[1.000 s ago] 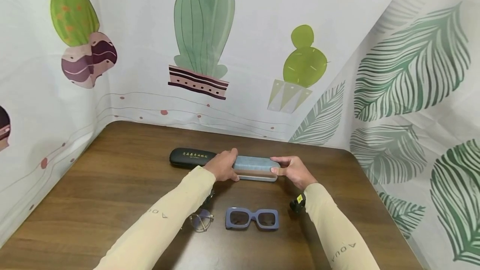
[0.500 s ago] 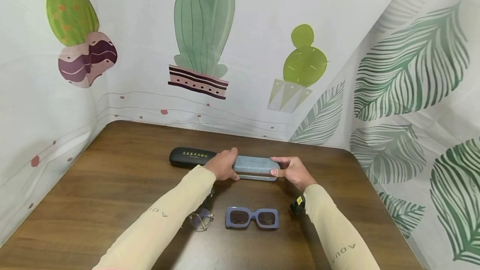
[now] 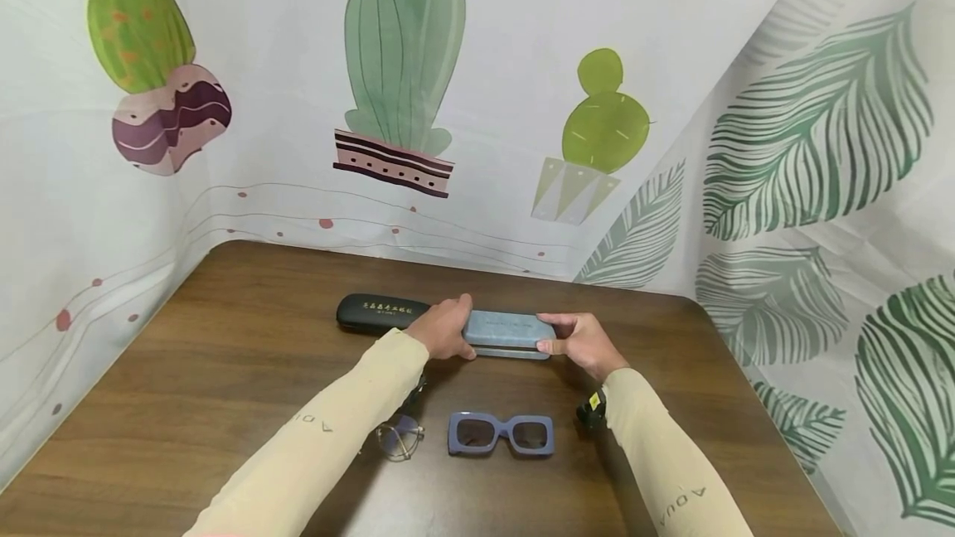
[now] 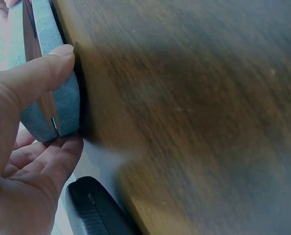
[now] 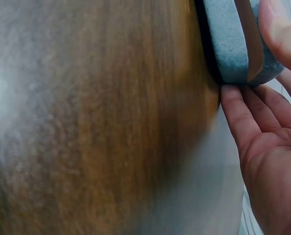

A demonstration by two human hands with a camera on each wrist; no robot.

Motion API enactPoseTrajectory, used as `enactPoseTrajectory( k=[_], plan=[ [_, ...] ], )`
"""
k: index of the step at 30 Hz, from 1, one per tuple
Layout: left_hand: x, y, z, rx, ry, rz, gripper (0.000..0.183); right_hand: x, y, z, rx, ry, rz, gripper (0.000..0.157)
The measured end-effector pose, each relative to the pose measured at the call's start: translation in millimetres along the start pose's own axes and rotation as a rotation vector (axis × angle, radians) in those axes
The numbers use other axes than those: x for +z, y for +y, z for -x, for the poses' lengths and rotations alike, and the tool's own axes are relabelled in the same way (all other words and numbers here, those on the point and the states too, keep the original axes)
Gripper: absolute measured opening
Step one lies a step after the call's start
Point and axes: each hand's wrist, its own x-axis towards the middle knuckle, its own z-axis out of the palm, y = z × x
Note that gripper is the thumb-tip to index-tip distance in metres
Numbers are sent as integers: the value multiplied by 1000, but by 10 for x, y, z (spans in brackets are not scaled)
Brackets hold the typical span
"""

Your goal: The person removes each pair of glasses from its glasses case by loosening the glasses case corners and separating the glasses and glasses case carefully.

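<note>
A light blue glasses case (image 3: 507,327) lies near the back of the table, its lid slightly raised. A brown strip shows between lid and base in both wrist views. My left hand (image 3: 442,330) grips the case's left end, thumb on the front and fingers behind the end (image 4: 68,110). At the other end, my right hand (image 3: 588,344) holds it with the thumb (image 5: 281,36) by the lid edge and fingertips against the end. The inside of the case is hidden.
A black glasses case (image 3: 376,313) with gold lettering lies left of the blue one, partly behind the left hand. Nearer me are blue thick-framed sunglasses (image 3: 503,431) and thin metal-rimmed glasses (image 3: 399,439), partly covered by the left sleeve. A printed curtain (image 3: 283,106) backs the table.
The blue case's lid has come down, so the brown gap along its front has narrowed. Both hands have kept nearly the same place.
</note>
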Motion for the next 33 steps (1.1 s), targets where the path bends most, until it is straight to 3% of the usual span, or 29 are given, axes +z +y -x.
enactPoseTrajectory(
  k=[19,33],
  plan=[
    [44,5,-17,-9,38,3,70,7,-22,43,4,13,27,57],
    [36,20,-10,-11,-20,6,85,30,-20,26,-11,9,54,67]
  ],
)
